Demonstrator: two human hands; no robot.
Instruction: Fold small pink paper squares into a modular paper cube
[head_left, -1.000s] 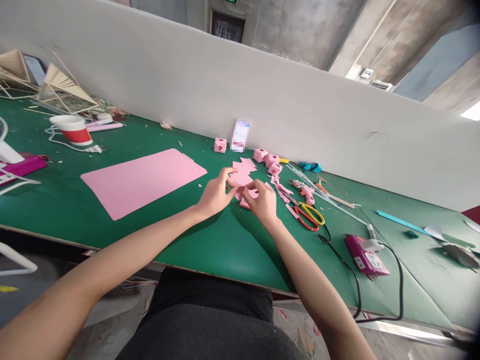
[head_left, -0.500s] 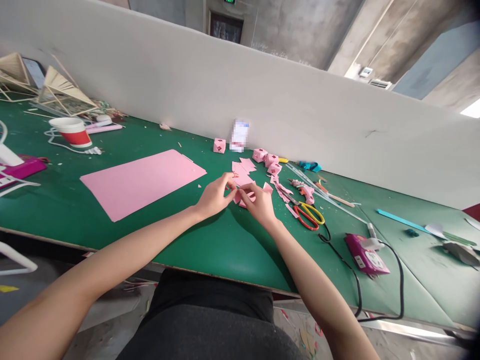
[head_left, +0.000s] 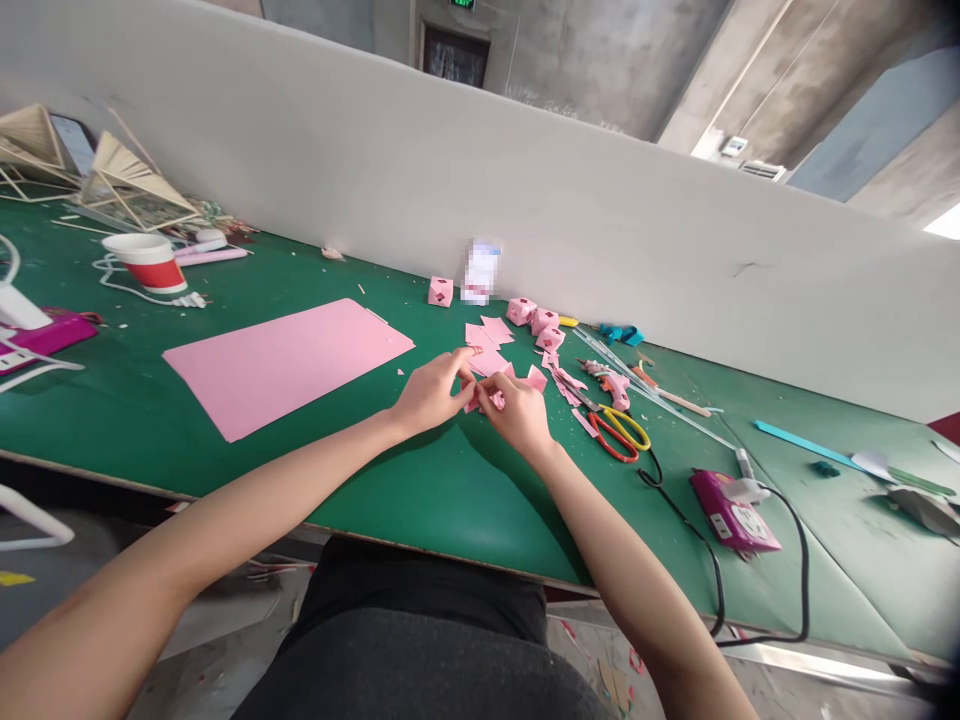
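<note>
Nearest to us, a lap in dark clothing (head_left: 420, 650) sits below the edge of a green tabletop (head_left: 450, 490). Toward the right is a magenta socket block (head_left: 750, 525). At the centre, our left hand (head_left: 435, 390) and right hand (head_left: 519, 410) meet, each with thumb and forefinger pinched together, apparently on one small pink paper piece (head_left: 471, 405) between them (our fingers hide much of it). We judge the step in hand to be folding or shaping that piece; the next move calls for a light, steady pinch from both sides, keeping its edges lined up. To the left lies a large flat pink sheet (head_left: 292, 370); to the right, scissors (head_left: 598, 407) and, just beyond, a glue gun (head_left: 616, 387). Past our fingertips are loose pink cut-outs (head_left: 487, 362). Farther back sit three pink paper boxes (head_left: 545, 320) close together, and a single pink box (head_left: 440, 292) beside a blurred-out panel (head_left: 480, 272) against a pale partition (head_left: 375, 170). Beyond, we see a dark doorway (head_left: 454, 55).
</note>
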